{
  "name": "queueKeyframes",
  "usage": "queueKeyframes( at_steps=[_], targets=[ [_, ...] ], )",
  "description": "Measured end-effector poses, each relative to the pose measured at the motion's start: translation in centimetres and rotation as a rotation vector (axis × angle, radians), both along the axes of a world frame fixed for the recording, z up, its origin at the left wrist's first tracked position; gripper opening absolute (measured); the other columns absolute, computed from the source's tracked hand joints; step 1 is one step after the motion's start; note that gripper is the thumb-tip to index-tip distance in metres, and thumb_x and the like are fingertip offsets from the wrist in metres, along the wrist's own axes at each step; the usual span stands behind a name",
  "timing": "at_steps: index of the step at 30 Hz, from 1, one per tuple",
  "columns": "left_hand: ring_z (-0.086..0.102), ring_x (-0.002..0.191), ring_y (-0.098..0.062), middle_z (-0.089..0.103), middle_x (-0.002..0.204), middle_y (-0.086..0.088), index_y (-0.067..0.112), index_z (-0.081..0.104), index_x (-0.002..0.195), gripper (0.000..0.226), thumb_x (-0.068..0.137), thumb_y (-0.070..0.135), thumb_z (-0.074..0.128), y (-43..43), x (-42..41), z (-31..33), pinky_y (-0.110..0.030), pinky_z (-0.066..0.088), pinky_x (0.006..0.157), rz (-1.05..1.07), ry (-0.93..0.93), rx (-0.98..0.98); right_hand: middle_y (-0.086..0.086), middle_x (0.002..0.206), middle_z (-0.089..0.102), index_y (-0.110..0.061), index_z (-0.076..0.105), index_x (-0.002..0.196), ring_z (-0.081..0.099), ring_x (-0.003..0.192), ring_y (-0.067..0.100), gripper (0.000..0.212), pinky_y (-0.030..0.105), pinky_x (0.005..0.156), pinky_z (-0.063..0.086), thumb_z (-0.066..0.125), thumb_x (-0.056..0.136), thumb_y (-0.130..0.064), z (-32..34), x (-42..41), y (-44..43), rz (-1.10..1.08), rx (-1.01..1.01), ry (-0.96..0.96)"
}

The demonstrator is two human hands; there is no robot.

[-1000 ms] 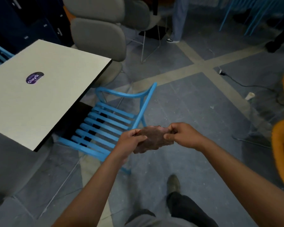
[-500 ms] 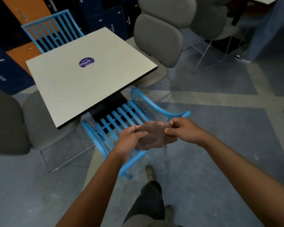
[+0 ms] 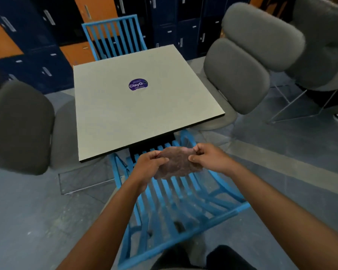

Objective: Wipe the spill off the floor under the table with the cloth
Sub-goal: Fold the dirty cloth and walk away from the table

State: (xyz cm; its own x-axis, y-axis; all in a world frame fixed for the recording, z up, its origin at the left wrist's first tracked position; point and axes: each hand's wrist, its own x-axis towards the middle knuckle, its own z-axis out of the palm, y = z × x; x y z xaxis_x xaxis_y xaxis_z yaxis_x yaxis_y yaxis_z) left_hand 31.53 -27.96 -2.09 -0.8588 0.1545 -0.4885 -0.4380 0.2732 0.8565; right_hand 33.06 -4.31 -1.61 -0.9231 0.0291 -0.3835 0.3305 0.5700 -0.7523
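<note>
A brown cloth (image 3: 177,163) is stretched between both of my hands, chest-high above a blue slatted chair. My left hand (image 3: 148,166) pinches its left edge and my right hand (image 3: 208,157) pinches its right edge. Just beyond the cloth stands the square pale table (image 3: 137,114) with a purple round sticker (image 3: 138,84) on its top. The floor under the table is hidden by the tabletop and the chair, and no spill shows.
The blue slatted chair (image 3: 176,207) is pushed in at the table's near side, right in front of my legs. Grey padded chairs stand at the left (image 3: 20,129) and right (image 3: 240,75). Another blue chair (image 3: 115,36) and lockers (image 3: 37,41) are behind the table.
The view has swung left and closer, so the table now sits straight ahead and the blue chair lies right below my hands. Both hands still hold the cloth the same way.
</note>
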Motion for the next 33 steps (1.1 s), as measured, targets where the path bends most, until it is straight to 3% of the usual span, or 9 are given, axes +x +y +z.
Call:
queueKeyframes(
  at_steps=[2,5,8,12,18,23,27,30,33],
  targets=[
    [0.077,0.085,-0.017,0.081,0.093,0.000,0.020,0.080,0.098,0.007,0.097,0.018,0.073,0.3,-1.2,-0.3,-0.026,0.055,0.064,0.029,-0.015,-0.014,0.007,0.088,0.074,-0.015,0.065,0.087,0.071,0.087,0.026,0.022,0.047,0.081,0.056,0.075,0.081,-0.033,-0.6,-1.8,0.2,0.022,-0.015,-0.026],
    [0.077,0.081,-0.011,0.082,0.091,0.003,0.021,0.080,0.098,0.009,0.097,0.017,0.072,1.5,-3.3,-0.2,-0.022,0.055,0.061,0.043,-0.025,-0.009,0.003,0.082,0.074,-0.015,0.066,0.086,0.069,0.078,0.018,0.026,0.050,0.083,0.056,0.074,0.076,-0.038,-1.4,-4.6,1.5,0.057,-0.029,-0.072],
    [0.077,0.091,-0.018,0.082,0.094,0.001,0.021,0.081,0.100,0.010,0.096,0.016,0.072,3.9,-6.5,-0.3,-0.029,0.059,0.069,0.044,-0.027,-0.011,-0.003,0.079,0.073,-0.015,0.067,0.085,0.064,0.072,0.010,0.018,0.044,0.078,0.056,0.076,0.084,-0.031,-1.4,-8.5,3.5,0.072,-0.043,-0.040],
    [0.077,0.096,-0.022,0.082,0.095,-0.001,0.021,0.081,0.099,0.012,0.091,0.016,0.074,7.9,-10.4,-1.2,-0.040,0.064,0.087,0.034,-0.032,-0.038,-0.002,0.082,0.074,-0.017,0.070,0.088,0.067,0.071,0.011,0.015,0.034,0.068,0.056,0.073,0.089,-0.032,-2.0,-12.9,6.4,0.105,-0.009,-0.042],
    [0.073,0.099,-0.018,0.078,0.105,0.000,0.018,0.079,0.109,0.019,0.091,0.015,0.071,15.0,-17.3,-2.3,-0.032,0.061,0.081,0.071,-0.016,-0.100,-0.007,0.077,0.073,-0.022,0.070,0.083,0.070,0.073,0.013,0.014,0.028,0.062,0.048,0.072,0.087,-0.035,-2.8,-21.6,13.1,0.232,0.156,-0.008],
    [0.069,0.095,-0.013,0.077,0.105,0.000,0.016,0.080,0.109,0.020,0.091,0.013,0.072,19.9,-24.7,-2.2,-0.025,0.054,0.070,0.108,-0.006,-0.165,-0.007,0.085,0.072,-0.027,0.067,0.079,0.069,0.083,0.018,0.014,0.037,0.078,0.057,0.073,0.083,-0.039,-2.7,-29.8,18.0,0.345,0.207,0.000],
    [0.071,0.100,-0.019,0.077,0.107,-0.002,0.016,0.080,0.109,0.022,0.090,0.011,0.070,23.0,-29.8,-2.1,-0.031,0.059,0.078,0.120,0.024,-0.215,-0.007,0.090,0.070,-0.028,0.066,0.082,0.065,0.086,0.016,0.010,0.031,0.071,0.050,0.072,0.085,-0.037,-1.7,-35.4,20.5,0.412,0.292,0.047],
    [0.071,0.102,-0.024,0.077,0.107,-0.004,0.017,0.080,0.109,0.025,0.087,0.011,0.070,24.1,-33.4,-1.6,-0.038,0.062,0.086,0.131,0.082,-0.296,-0.008,0.090,0.069,-0.028,0.068,0.085,0.064,0.086,0.015,0.008,0.033,0.075,0.053,0.071,0.084,-0.035,-1.1,-38.6,21.2,0.381,0.302,0.115],
    [0.070,0.102,-0.023,0.076,0.108,-0.003,0.019,0.078,0.113,0.029,0.086,0.011,0.068,25.3,-35.0,-1.8,-0.034,0.060,0.084,0.131,0.157,-0.382,-0.012,0.087,0.068,-0.029,0.068,0.085,0.062,0.080,0.011,0.007,0.028,0.064,0.046,0.070,0.084,-0.037,-1.0,-39.5,21.9,0.341,0.323,0.165]
  ],
)
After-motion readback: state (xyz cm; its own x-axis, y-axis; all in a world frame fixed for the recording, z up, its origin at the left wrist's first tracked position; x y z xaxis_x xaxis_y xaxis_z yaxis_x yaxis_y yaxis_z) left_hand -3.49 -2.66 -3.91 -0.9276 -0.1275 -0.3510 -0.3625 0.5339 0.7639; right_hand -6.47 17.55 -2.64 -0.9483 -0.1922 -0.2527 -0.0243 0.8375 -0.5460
